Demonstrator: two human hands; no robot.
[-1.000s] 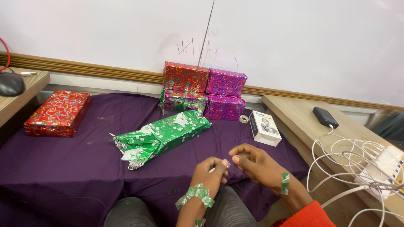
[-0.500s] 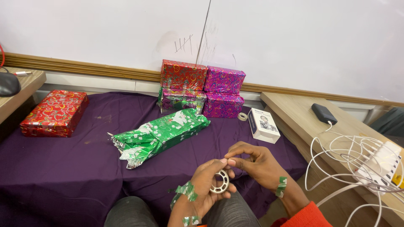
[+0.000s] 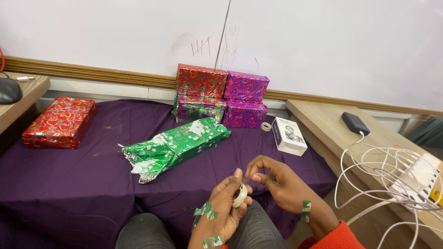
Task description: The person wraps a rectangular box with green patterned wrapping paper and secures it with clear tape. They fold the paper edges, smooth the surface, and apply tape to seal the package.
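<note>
- The left hand (image 3: pixel 226 203) gripped the tape roll (image 3: pixel 240 195) over the lap, thumb up against its rim, probably to steady it.
- The right hand (image 3: pixel 272 182) pinched thumb and forefinger just beside the roll, likely on the tape end; the tape itself was too thin to see.
- Green scraps (image 3: pixel 205 210) clung to both wrists.
- The half-wrapped green parcel (image 3: pixel 175 147) lay open-ended on the purple cloth (image 3: pixel 69 180).

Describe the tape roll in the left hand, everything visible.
The tape roll is a small pale, whitish ring with an open centre, seen nearly edge-on. It sits between the thumb and fingers of the left hand, over the person's lap. The right hand pinches close above its top edge; whether it touches cannot be told.
</note>
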